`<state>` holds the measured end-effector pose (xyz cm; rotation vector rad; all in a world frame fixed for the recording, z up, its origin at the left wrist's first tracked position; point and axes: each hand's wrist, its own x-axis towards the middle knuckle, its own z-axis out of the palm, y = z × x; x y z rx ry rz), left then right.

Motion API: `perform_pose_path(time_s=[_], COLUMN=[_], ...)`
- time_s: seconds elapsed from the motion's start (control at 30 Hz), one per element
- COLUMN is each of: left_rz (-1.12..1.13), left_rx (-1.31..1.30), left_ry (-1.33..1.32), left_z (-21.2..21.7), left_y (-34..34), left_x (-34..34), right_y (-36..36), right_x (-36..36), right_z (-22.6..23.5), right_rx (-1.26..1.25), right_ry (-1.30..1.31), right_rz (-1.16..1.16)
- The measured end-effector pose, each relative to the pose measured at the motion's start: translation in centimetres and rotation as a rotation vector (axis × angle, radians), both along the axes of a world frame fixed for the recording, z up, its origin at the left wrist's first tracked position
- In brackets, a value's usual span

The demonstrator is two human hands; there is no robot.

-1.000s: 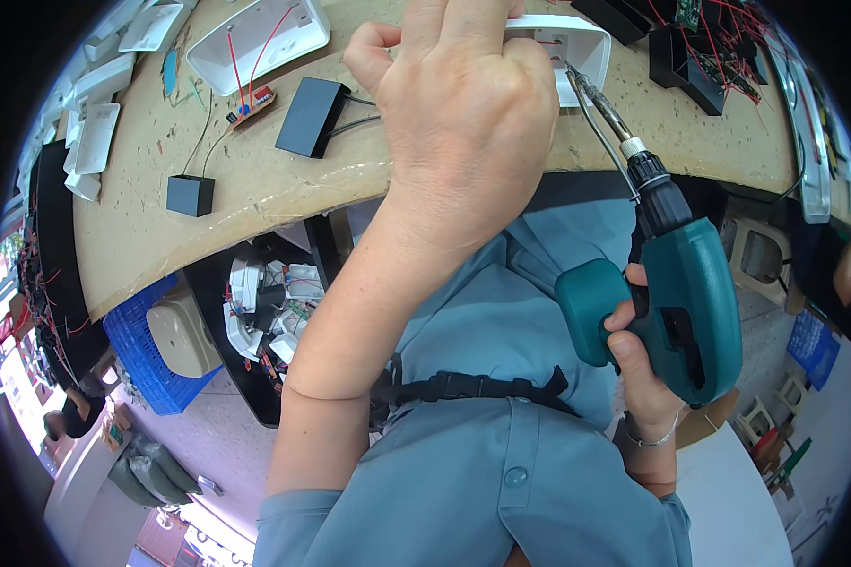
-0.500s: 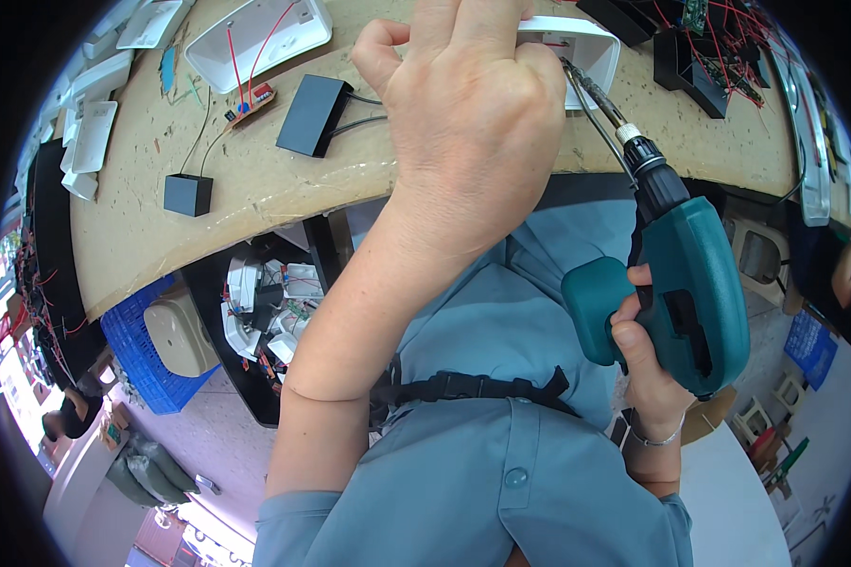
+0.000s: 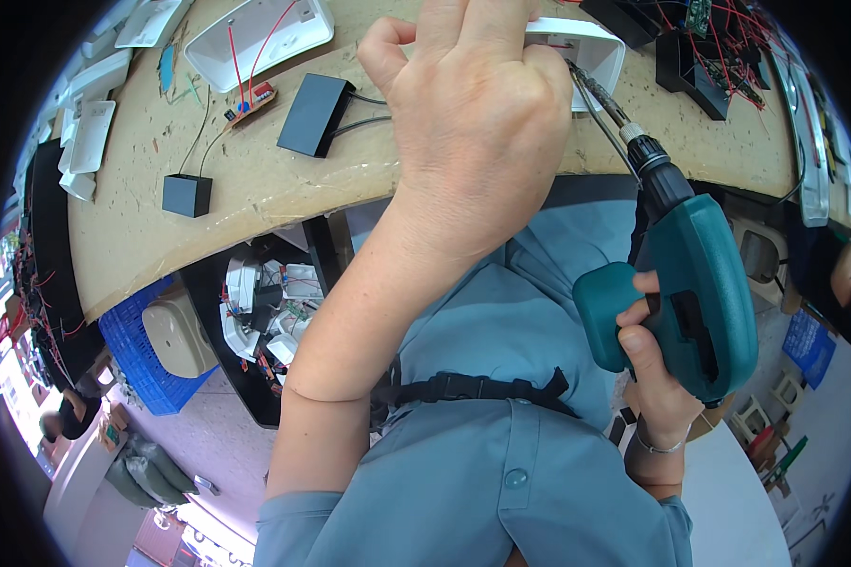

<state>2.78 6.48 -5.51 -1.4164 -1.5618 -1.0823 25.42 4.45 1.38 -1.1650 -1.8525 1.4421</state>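
My right hand (image 3: 657,373) is wrapped round the handle of a green soldering gun (image 3: 709,293), a finger at its trigger. The gun's metal tip points up and left, at the near side of a white plastic housing (image 3: 607,66). Beside that tip, my left hand (image 3: 473,123) bends over the housing's left part, back of the hand up and fingers curled. Its fingertips are cut off by the upper edge or hidden, so what they grip does not show. Two dark wires run under this hand from a black box (image 3: 314,115) on the table.
Left on the worktable (image 3: 132,236) lie another white housing (image 3: 303,38), a small circuit board (image 3: 253,102) with red wires, and a small black box (image 3: 187,195). Black cases (image 3: 690,76) with red wires stand far right. Below the table edge is a black bin (image 3: 260,402) of parts.
The soldering gun and my right hand have shifted slightly right. My left hand and the white housing by it have also moved a little to the right.
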Motion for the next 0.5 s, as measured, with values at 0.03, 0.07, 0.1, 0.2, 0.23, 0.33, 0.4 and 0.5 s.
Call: perform_pose_path(time_s=[0.03,0.07,0.1,0.2,0.23,0.33,0.4,0.5], left_rz=[-0.001,0.003,0.007,-0.002,-0.002,0.002,0.001,-0.027], left_rx=[0.000,0.007,0.013,-0.007,-0.007,-0.001,-0.018,0.020], left_ry=[-0.001,-0.001,0.000,-0.002,-0.002,-0.015,0.001,-0.016], left_z=[-0.15,-0.25,-0.30,-0.03,-0.03,0.00,0.17,-0.09], left_y=[0.13,0.23,0.28,0.20,0.19,0.16,0.05,0.27], left_x=[-0.01,0.01,0.03,0.18,0.17,0.17,0.16,0.11], right_y=[0.01,-0.02,-0.08,0.16,0.23,-0.07,-0.08,-0.15], right_x=[0.02,0.19,0.50,0.35,0.22,0.51,0.61,-0.24], right_z=[-0.04,0.04,0.20,-0.06,-0.18,0.42,0.46,0.51], right_rx=[0.018,0.018,-0.015,-0.002,0.043,-0.045,-0.054,-0.054], right_ry=[-0.006,-0.007,-0.040,-0.051,-0.030,-0.082,-0.084,-0.034], right_rz=[0.001,0.000,0.021,0.053,0.064,0.030,0.031,-0.006])
